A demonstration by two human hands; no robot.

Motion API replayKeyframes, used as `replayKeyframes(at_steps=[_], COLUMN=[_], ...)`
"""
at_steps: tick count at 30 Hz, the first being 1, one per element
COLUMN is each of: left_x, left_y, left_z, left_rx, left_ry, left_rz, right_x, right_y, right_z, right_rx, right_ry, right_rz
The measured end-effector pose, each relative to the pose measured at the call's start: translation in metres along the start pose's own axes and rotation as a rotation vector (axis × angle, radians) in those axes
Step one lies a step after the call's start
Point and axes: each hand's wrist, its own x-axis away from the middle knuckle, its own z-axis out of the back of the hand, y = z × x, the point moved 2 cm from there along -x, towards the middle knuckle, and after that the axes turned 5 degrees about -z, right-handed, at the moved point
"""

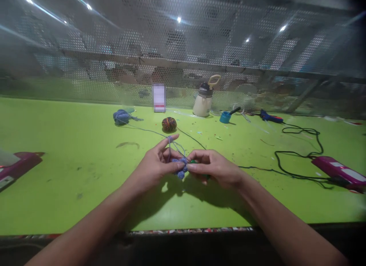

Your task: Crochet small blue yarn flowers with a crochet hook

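Between thumb and fingers, my left hand [158, 162] pinches a small blue-purple crochet piece [180, 173]. A strand of blue yarn [145, 129] wraps round its raised index finger and runs back to a blue yarn ball [121, 117] at the far left. My right hand [213, 166] is closed on a thin tool with a green handle [193, 162], apparently a crochet hook, mostly hidden by the fingers. Its tip meets the crochet piece beside my left thumb. Both hands are close together, just above the green table.
A dark multicoloured yarn ball [169, 124] lies beyond my hands. Behind stand a phone [159, 98] and a bottle [202, 103]. To the right are a blue tape roll [225, 117], a glue gun [271, 116] with black cord and a magenta power strip [339, 170]. A perforated metal panel [177, 41] backs the table.
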Motion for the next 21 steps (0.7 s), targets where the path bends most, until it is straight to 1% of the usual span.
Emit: replayKeyframes(at_steps=[6,16,21], left_x=[-0.0027,0.0017,0.0016], left_y=[-0.0006,0.0073,0.0083], left_z=[0.0051,-0.0013,0.0002], left_rx=[0.043,-0.076,-0.150], left_ry=[0.041,0.058,0.051], left_rz=[-0.037,-0.032,-0.065], right_x=[-0.0002,0.0009,0.0018], right_y=[0.0030,0.0033,0.0025], right_z=[0.0002,-0.0040,-0.0054], right_rx=[-0.022,-0.037,-0.033], right_ry=[0.062,0.140,0.148], right_rz=[0.081,0.097,0.099])
